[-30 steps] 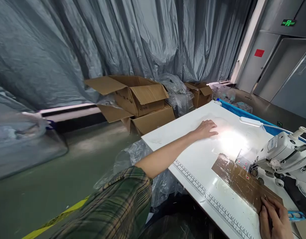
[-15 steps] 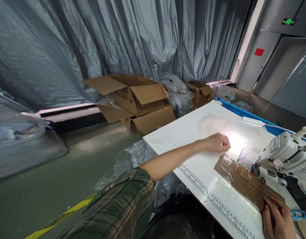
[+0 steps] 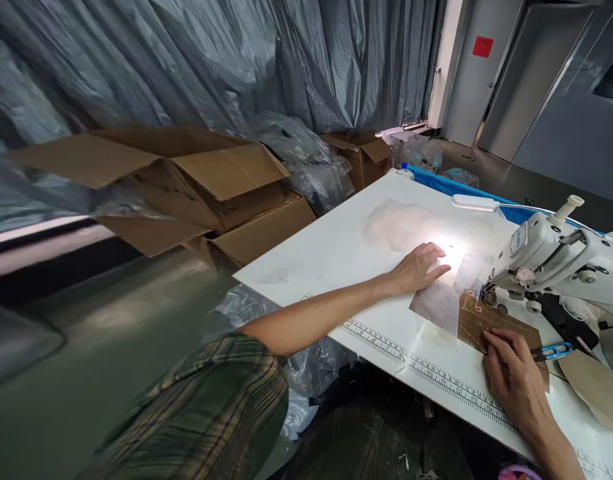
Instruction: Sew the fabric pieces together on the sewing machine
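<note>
My left hand (image 3: 420,268) rests with thumb and fingers apart at the far edge of a thin translucent whitish sheet (image 3: 439,308). This sheet covers the left end of a brown, shiny flat panel (image 3: 471,327), which has small red marks near the needle area. My right hand (image 3: 511,367) lies on the panel's right part, fingers spread and slightly bent. Blue thread snips (image 3: 555,351) stick out just right of that hand; whether the palm touches them is hidden. Beyond the panel stands a white sewing machine (image 3: 541,260), its presser foot close to the panel's far edge.
The white table (image 3: 306,267) has a printed ruler (image 3: 411,363) along its near edge. A brown paper piece (image 3: 594,390) lies at the right. A white-handled lamp or tool (image 3: 474,203) lies at the back. Cardboard boxes (image 3: 231,173) and clear plastic bags (image 3: 306,153) stand beyond.
My left hand has gone from closed to spread. The whitish sheet now covers the panel's left end. My right hand has shifted left along the panel. The view has turned right.
</note>
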